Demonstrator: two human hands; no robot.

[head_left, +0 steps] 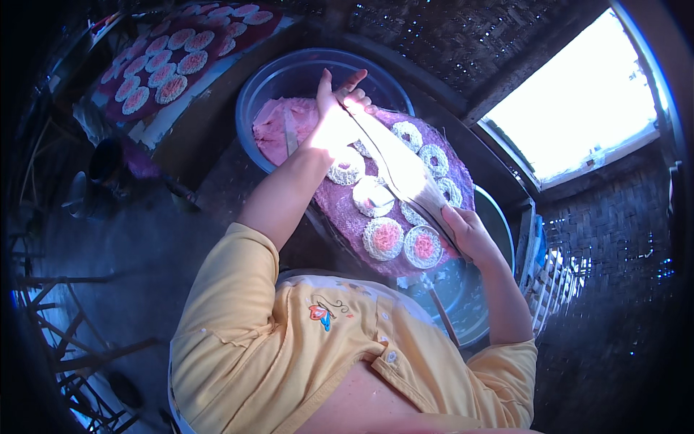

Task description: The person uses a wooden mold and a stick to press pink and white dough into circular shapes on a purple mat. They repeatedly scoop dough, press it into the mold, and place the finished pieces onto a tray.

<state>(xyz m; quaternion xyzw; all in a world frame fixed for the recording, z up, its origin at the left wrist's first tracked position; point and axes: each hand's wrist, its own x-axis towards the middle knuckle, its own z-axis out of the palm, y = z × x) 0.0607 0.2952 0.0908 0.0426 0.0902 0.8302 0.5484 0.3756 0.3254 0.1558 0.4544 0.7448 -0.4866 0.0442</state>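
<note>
A long pale flat piece (401, 163), glaring in the light and with a dark edge, slants between my hands; its kind I cannot make out. At its upper end is my left hand (341, 101), thumb and one finger raised, the other fingers curled at its edge. My right hand (466, 233) grips the lower end. Beneath it lies a purple woven sheet (340, 205) with several white grainy rings (434, 159). Two near rings have pink centres, one of them the ring (383, 239) at the near left. The long piece hides part of the sheet and some rings.
Behind, a large blue tub (253, 83) holds pink mash (278, 126) with a flat stick in it. A pale basin (473, 304) with white remnants and a stick stands at near right. Finished pink-and-white rounds (160, 74) cover a red sheet at far left. A bright window (578, 94) opens at right.
</note>
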